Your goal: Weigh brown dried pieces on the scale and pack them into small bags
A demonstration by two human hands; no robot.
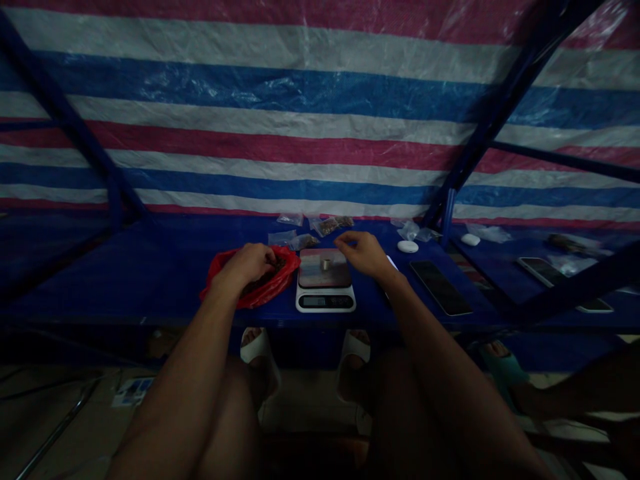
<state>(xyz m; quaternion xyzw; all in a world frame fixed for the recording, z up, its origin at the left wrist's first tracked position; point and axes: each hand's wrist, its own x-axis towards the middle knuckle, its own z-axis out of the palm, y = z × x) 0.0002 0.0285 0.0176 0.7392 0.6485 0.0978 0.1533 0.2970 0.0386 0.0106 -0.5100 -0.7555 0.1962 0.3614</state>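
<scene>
My left hand (pixel 253 262) reaches into a red plastic bag (pixel 270 292) that holds many small brown pieces. Its fingers are curled down among them, and what the fingertips grip is hidden. A white digital scale (pixel 326 300) stands between my hands, a small metallic cylinder (pixel 325 265) upright on its reflective plate. The lit display is too dim to read surely. Over the scale's right rear corner hovers my right hand (pixel 364 252), thumb and forefinger a little apart, with nothing visible between them.
Behind the scale lie small clear bags, including a filled bag (pixel 336 225) and another filled bag (pixel 306 242). To the right are a white rounded case (pixel 407 247) and a dark phone (pixel 440 287). Blue metal posts (pixel 480 147) rise before a striped sheet (pixel 300 93).
</scene>
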